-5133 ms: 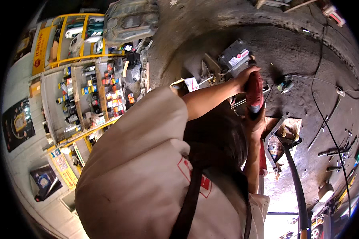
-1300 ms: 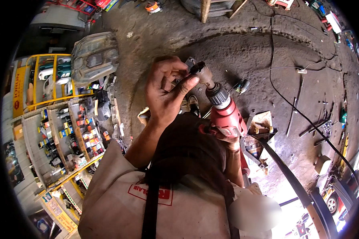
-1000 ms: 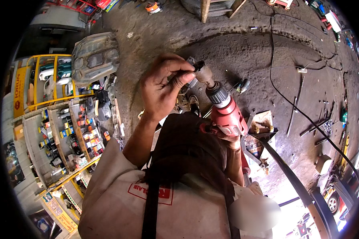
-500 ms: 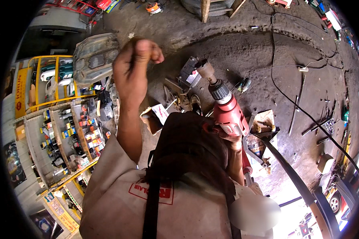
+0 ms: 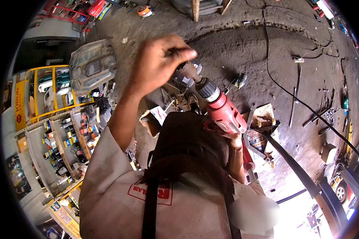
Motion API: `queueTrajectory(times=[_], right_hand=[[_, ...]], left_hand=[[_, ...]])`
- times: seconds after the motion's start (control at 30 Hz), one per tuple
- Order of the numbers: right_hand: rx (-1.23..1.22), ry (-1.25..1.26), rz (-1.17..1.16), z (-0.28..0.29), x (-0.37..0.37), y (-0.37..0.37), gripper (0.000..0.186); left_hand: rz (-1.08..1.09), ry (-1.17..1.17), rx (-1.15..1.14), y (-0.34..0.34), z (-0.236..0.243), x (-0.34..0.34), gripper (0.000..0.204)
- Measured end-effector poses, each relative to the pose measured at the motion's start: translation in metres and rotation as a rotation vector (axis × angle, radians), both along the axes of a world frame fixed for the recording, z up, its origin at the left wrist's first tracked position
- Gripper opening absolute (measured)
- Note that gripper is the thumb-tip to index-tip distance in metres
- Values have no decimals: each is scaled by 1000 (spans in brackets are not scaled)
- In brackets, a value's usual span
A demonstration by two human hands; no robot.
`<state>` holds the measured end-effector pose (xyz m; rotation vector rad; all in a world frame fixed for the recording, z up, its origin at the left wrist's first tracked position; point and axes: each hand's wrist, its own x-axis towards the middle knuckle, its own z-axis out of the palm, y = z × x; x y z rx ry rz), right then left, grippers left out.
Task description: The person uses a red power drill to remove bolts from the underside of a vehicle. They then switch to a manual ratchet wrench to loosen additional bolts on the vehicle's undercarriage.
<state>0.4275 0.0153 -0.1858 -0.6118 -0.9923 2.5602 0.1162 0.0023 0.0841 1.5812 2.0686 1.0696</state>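
My left hand is slightly blurred, its fingers curled and thumb stretched forward, just at the rusty hole-saw cup; whether it touches the cup or holds anything is hidden. The cup is fitted in the chuck of a red power drill. My right hand grips that drill from below, mostly hidden under its body. Behind the cup, a grey boxy object with a label lies on the floor, partly covered.
Shelves of small boxes and a yellow rack stand left, beside a large plate. A cord crosses the floor, with loose bars. A lift arm and black hose run at lower right; stacked tyres are up top.
Half a second ago my left hand was off to the left of the cup; it has swung right, back to it. The drill has shifted a little left.
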Motion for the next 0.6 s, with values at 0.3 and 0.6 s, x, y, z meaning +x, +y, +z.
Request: queueTrajectory(times=[0.3,0.6], right_hand=[[-26,50,50,-7,-8,6,65],[-78,195,-5,-21,-23,9,65]], left_hand=[[291,-328,-83,-34,-32,-37,28],[-108,-997,199,-14,-32,48,43]])
